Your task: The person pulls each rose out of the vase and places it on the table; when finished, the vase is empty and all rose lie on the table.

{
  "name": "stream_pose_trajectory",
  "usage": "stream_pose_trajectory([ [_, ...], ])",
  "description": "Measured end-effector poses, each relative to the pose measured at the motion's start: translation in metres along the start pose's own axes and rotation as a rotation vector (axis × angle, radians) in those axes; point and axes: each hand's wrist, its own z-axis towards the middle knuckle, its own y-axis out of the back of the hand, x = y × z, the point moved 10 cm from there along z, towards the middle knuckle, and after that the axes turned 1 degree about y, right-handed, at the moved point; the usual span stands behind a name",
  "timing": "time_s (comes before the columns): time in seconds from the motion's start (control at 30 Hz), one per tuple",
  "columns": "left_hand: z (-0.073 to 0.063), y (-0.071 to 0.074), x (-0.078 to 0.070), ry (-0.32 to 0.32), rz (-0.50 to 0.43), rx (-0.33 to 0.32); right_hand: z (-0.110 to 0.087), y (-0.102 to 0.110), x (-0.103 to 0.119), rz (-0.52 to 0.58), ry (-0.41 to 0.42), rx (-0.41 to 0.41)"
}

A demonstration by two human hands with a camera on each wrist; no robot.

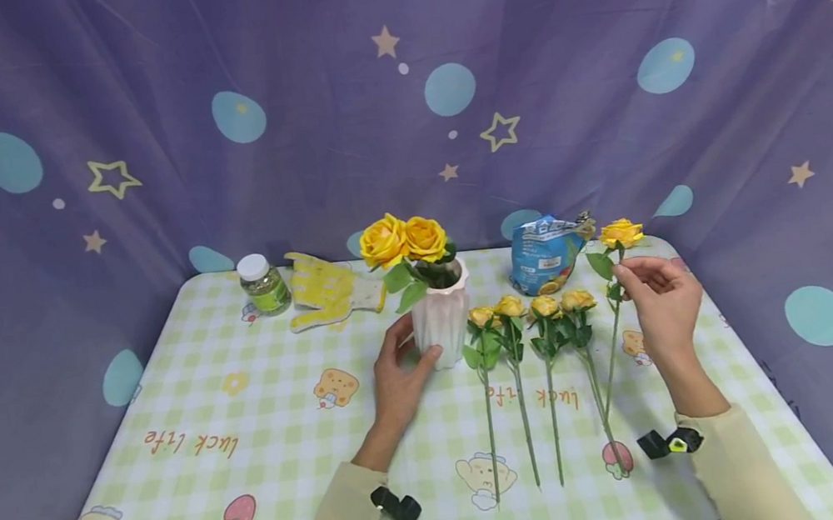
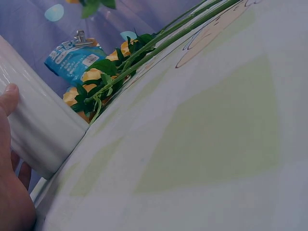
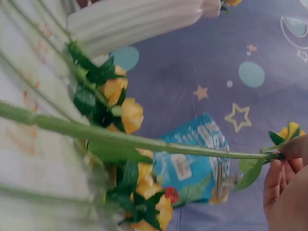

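My left hand (image 1: 400, 372) grips the lower part of a pale, ribbed vase (image 1: 441, 329), its thumb across the front and its fingers round the left side. Two yellow roses (image 1: 404, 239) with green leaves stand in the vase, leaning left over its rim. On the right, my right hand (image 1: 663, 303) pinches a single yellow rose (image 1: 621, 233) by the stem just under the bloom. That stem (image 3: 144, 144) slants down toward the table, its lower end overlapping another rose's stem in the head view. Several more yellow roses (image 1: 545, 306) lie side by side between my hands, blooms pointing away.
A blue bag (image 1: 542, 256) closed with a metal clip (image 3: 222, 182) stands behind the lying roses. Back left are a white-lidded jar (image 1: 265, 285) and a yellow and white glove (image 1: 325, 290). A checked cloth (image 1: 278, 466) covers the table; a purple curtain (image 1: 346, 149) hangs behind.
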Motion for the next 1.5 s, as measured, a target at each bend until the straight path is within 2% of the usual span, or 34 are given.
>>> stream_pose_trajectory([
  [0.13,0.000,0.000,-0.001,0.002,-0.001,0.000,0.003,0.012,-0.014,-0.145,-0.079,0.033],
  [0.3,0.000,0.000,-0.001,0.006,-0.003,-0.002,0.002,0.025,-0.030,-0.423,-0.166,0.093],
  [0.4,0.000,0.000,-0.001,0.008,0.000,-0.003,-0.001,0.029,-0.032,-0.564,-0.144,0.131],
  [0.6,0.001,0.001,-0.001,0.009,0.006,-0.008,-0.003,0.028,-0.035,-0.772,-0.037,0.200],
  [0.77,0.000,0.001,-0.001,0.015,0.013,-0.005,-0.005,0.028,-0.050,-0.911,-0.054,0.272],
  [1.0,-0.001,0.000,0.000,0.032,0.015,0.003,-0.008,0.031,-0.070,-1.000,-0.089,0.339],
  [1.27,-0.001,0.000,0.000,0.033,0.012,-0.001,-0.016,0.034,-0.090,-0.983,-0.134,0.419],
  [1.5,0.000,0.000,-0.002,0.016,0.012,-0.001,-0.018,0.041,-0.086,-0.953,-0.114,0.349],
])
